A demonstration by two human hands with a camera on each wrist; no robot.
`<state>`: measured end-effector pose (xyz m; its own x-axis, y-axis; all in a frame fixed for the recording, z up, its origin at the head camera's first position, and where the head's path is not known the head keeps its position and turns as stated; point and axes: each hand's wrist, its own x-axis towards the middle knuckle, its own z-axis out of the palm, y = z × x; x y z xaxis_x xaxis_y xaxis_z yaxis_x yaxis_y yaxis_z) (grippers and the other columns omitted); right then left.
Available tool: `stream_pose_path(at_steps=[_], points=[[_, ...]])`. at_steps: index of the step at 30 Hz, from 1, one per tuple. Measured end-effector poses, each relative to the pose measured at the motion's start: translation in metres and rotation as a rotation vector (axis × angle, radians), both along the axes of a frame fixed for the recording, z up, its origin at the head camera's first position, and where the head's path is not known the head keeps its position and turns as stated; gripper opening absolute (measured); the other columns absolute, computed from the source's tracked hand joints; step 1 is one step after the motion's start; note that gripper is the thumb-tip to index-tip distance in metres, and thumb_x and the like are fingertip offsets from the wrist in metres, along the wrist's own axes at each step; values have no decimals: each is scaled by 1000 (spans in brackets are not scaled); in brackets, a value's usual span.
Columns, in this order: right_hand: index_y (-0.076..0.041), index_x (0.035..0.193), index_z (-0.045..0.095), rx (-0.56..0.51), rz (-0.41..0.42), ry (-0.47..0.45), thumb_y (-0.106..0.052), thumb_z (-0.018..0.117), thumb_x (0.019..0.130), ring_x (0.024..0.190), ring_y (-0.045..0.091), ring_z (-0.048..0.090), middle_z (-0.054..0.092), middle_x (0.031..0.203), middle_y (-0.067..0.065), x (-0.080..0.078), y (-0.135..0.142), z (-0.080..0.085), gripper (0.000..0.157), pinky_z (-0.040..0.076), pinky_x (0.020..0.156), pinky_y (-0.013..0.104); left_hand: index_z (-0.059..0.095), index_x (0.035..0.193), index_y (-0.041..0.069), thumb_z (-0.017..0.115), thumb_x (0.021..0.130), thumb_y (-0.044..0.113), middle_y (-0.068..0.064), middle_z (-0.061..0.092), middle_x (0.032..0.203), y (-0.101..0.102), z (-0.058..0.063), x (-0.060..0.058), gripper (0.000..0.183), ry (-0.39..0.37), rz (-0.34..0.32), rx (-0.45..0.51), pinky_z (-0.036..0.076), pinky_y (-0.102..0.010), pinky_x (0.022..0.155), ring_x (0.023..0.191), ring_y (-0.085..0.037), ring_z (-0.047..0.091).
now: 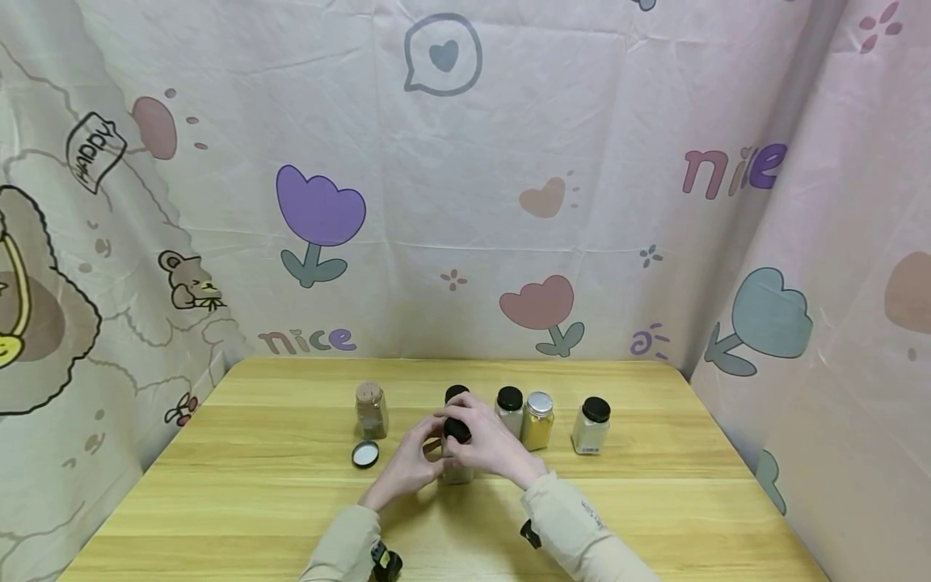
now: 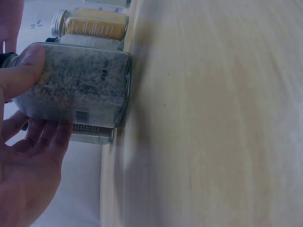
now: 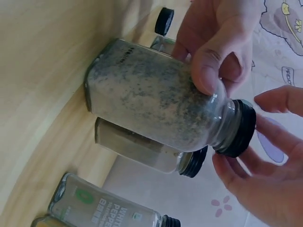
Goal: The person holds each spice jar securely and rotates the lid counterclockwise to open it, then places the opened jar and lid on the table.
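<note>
A square glass jar of grey speckled seasoning (image 3: 142, 90) stands upright on the table, with a black lid (image 1: 457, 430) on its neck. My left hand (image 1: 410, 465) grips it near the shoulder, thumb on one face and fingers round the opposite side. From the other side my right hand (image 1: 490, 443) curls its fingers round the lid. In the right wrist view some fingers touch the lid's edge, while one fingertip stands slightly apart from it. Just behind is another black-lidded jar (image 3: 142, 146), partly hidden by the hands in the head view.
On the left stands a jar of brown powder (image 1: 372, 416), with a loose black-rimmed lid (image 1: 365, 454) lying white side up before it. To the right are a white pepper jar (image 1: 509, 412), a silver-lidded yellow jar (image 1: 538, 422) and a black-lidded pale jar (image 1: 591, 427). Printed cloth (image 1: 451, 162) hangs behind.
</note>
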<state>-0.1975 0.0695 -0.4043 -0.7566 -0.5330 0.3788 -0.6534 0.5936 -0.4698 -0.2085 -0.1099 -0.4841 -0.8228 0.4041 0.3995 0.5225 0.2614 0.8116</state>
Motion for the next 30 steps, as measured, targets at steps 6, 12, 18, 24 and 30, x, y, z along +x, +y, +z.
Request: stream_pose_path(at_steps=[6, 12, 18, 24, 30], points=[[-6, 109, 73, 9, -149, 174, -31, 75, 89, 100, 23, 57, 63, 102, 7, -2, -4, -9, 32, 52, 84, 38, 59, 129, 0, 78, 82, 1, -19, 61, 127, 0, 3, 2, 50, -43, 29, -45, 54, -43, 106, 121, -39, 60], [-7, 98, 75, 13, -192, 204, -37, 79, 86, 88, 18, 53, 60, 91, 4, -3, -4, -12, 32, 47, 75, 31, 60, 129, 1, 81, 83, 9, -18, 62, 127, 0, 2, 2, 51, -54, 41, -50, 54, -44, 105, 120, -38, 61], [-5, 103, 75, -16, -139, 100, -27, 78, 87, 95, 20, 57, 64, 99, 5, -3, -4, -8, 27, 51, 84, 37, 59, 130, 0, 81, 84, 8, -18, 62, 128, 1, 4, 2, 51, -61, 36, -36, 54, -43, 106, 121, -39, 61], [-5, 108, 75, -24, -110, 36, -17, 74, 86, 106, 25, 60, 67, 107, 6, -2, -3, -5, 25, 50, 94, 45, 58, 131, -2, 80, 84, 7, -20, 61, 127, 1, 4, 2, 53, -61, 31, -40, 54, -42, 106, 121, -39, 61], [-9, 110, 75, -32, -69, -13, -10, 71, 83, 109, 25, 60, 68, 111, 6, -1, -2, -4, 27, 49, 94, 44, 58, 129, -3, 79, 82, 3, -19, 61, 122, 1, 4, 3, 52, -66, 27, -25, 55, -37, 105, 117, -37, 63]])
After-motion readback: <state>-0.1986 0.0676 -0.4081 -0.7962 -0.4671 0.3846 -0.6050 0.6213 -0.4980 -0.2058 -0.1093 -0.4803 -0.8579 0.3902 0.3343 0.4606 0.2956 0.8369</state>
